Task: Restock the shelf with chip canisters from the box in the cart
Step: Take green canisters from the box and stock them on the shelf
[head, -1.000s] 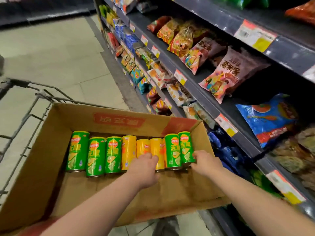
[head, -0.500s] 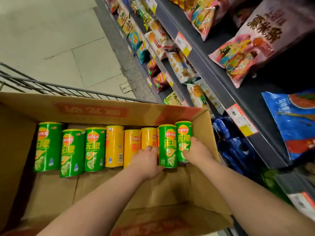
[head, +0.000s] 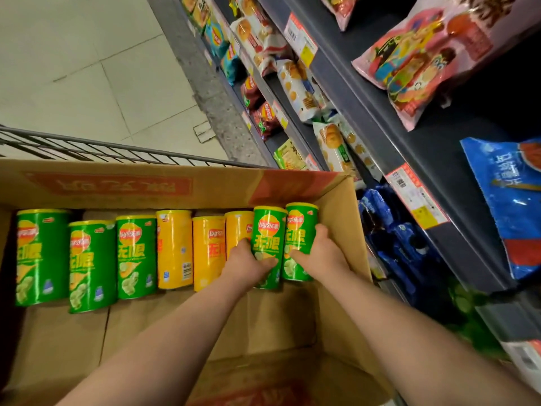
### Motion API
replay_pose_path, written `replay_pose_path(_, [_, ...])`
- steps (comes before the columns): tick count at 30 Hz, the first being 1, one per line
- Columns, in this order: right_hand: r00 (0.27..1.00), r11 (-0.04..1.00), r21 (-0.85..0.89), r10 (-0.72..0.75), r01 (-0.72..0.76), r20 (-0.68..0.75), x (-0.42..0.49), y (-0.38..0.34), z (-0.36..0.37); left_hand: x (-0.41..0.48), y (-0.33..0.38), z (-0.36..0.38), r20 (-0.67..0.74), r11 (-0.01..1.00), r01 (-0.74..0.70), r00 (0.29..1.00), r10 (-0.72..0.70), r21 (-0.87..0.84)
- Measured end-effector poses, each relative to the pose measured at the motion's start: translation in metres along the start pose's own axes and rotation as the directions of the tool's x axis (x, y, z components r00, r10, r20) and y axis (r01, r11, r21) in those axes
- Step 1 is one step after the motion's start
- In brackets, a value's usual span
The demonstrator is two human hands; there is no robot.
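Observation:
An open cardboard box (head: 123, 189) in the wire cart (head: 87, 149) holds a row of chip canisters lying on their sides. Three green ones (head: 87, 265) lie at the left, yellow ones (head: 174, 247) in the middle, two green ones at the right. My left hand (head: 244, 266) grips the second green canister from the right (head: 268, 232), thumb across its front. My right hand (head: 320, 254) grips the rightmost green canister (head: 300, 224), fingers curled round its right side by the box wall.
Dark store shelves (head: 380, 118) run along the right, filled with snack bags and biscuit packs, with price tags (head: 415, 197) on their edges. Blue packs (head: 401, 247) fill the shelf level beside the box. Tiled floor (head: 87, 68) lies beyond the cart.
Both hands reached further into the box and closed round the two rightmost green canisters. The view tilted down and moved closer to the box.

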State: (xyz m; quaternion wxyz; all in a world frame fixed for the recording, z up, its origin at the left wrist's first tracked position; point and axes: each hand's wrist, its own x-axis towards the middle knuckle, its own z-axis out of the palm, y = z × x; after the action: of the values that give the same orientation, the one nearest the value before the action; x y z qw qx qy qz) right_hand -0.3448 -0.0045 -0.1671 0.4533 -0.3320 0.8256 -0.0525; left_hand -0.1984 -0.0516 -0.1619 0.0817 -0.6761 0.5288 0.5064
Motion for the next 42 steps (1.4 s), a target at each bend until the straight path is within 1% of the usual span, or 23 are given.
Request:
replay_pose_path(2, [0.999, 0.995, 0.094, 0.037, -0.040, 0.031, 0.003, 0.001, 0.001, 0.003, -0.001, 0.003, 0.000, 1.000, 0.023, 1.000, -0.023, -0.021])
replay_pose_path(4, [0.997, 0.986, 0.148, 0.067, -0.072, 0.041, 0.007, 0.001, 0.002, 0.003, 0.000, 0.005, 0.002, 0.999, 0.040, 0.999, -0.040, -0.032])
replay_pose_path(10, [0.994, 0.979, 0.185, 0.073, -0.087, 0.081, 0.007, 0.004, 0.007, -0.005, 0.000, 0.003, 0.024, 0.991, 0.086, 0.996, -0.084, -0.097])
replay_pose_path(15, [0.994, 0.968, 0.231, 0.091, -0.103, 0.062, -0.014, 0.011, 0.014, -0.026, -0.012, -0.002, 0.031, 0.990, 0.061, 0.998, -0.057, -0.131])
replay_pose_path(18, [0.993, 0.946, 0.303, 0.093, -0.111, 0.074, -0.028, 0.015, 0.016, -0.041, -0.021, -0.008, 0.049, 0.982, 0.056, 0.998, -0.048, -0.180])
replay_pose_path(22, [0.994, 0.921, 0.376, 0.078, -0.101, 0.077, -0.049, 0.015, 0.014, -0.063, -0.030, -0.020, 0.062, 0.966, 0.016, 0.998, 0.001, -0.257])
replay_pose_path(25, [0.997, 0.924, 0.373, 0.072, -0.083, 0.042, -0.075, 0.006, 0.007, -0.081, -0.034, -0.029, 0.036, 0.963, -0.037, 0.998, 0.048, -0.266])
replay_pose_path(27, [0.998, 0.925, 0.375, 0.070, -0.062, -0.007, -0.095, 0.001, 0.002, -0.092, -0.038, -0.035, 0.029, 0.962, -0.068, 0.997, 0.078, -0.265])
replay_pose_path(32, [0.991, 0.905, 0.425, 0.039, 0.018, -0.126, -0.152, -0.011, -0.003, -0.128, -0.044, -0.052, 0.024, 0.948, -0.190, 0.979, 0.203, -0.255])
replay_pose_path(35, [0.981, 0.890, 0.451, 0.029, 0.061, -0.190, -0.191, -0.017, 0.001, -0.154, -0.054, -0.064, 0.040, 0.921, -0.264, 0.957, 0.287, -0.287])
replay_pose_path(37, [0.972, 0.879, 0.466, 0.015, 0.098, -0.234, -0.219, -0.021, 0.005, -0.173, -0.061, -0.073, 0.024, 0.897, -0.330, 0.936, 0.352, -0.295])
replay_pose_path(40, [0.950, 0.842, 0.516, 0.015, 0.157, -0.313, -0.259, -0.021, 0.015, -0.200, -0.072, -0.082, 0.003, 0.879, -0.413, 0.905, 0.426, -0.239])
replay_pose_path(42, [0.934, 0.815, 0.549, 0.028, 0.185, -0.357, -0.286, -0.018, 0.024, -0.216, -0.078, -0.084, 0.028, 0.860, -0.454, 0.881, 0.472, -0.232])
